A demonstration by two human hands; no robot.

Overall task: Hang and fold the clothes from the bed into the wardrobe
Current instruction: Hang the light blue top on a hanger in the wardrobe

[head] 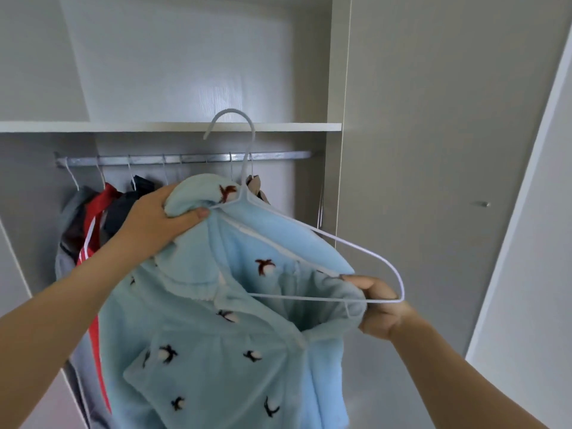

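Mid-task here, and by the look of it mid-garment: the pale blue fleece top point(216, 335) is only half on the white wire hanger point(231, 110). The hanger's arm on the left-hand side is buried in the cloth, while the arm on the right-hand side shows bare wire, so seating that shoulder and hooking up are both left to do.

The left hand point(161, 212) is clamped round a bunched wad of collar and shoulder, thumb pressed across the fabric just where the wire arms meet the hanger's neck. The right hand point(377, 305), lower and further out, has its fingers curled tight on the fleece's open edge, touching the hanger's bottom bar close to its outer corner. The rest of the top hangs below and between both hands.

Beyond the left hand, several hangers are on the rail point(278, 157) already, carrying a row of hung clothes point(93, 218), so part of the job looks done. The hook rises above both hands, in front of the shelf point(154, 126) and not on the rail. Past the right hand stands a wardrobe door point(433, 150). The bed is out of view, so what remains there cannot be told.
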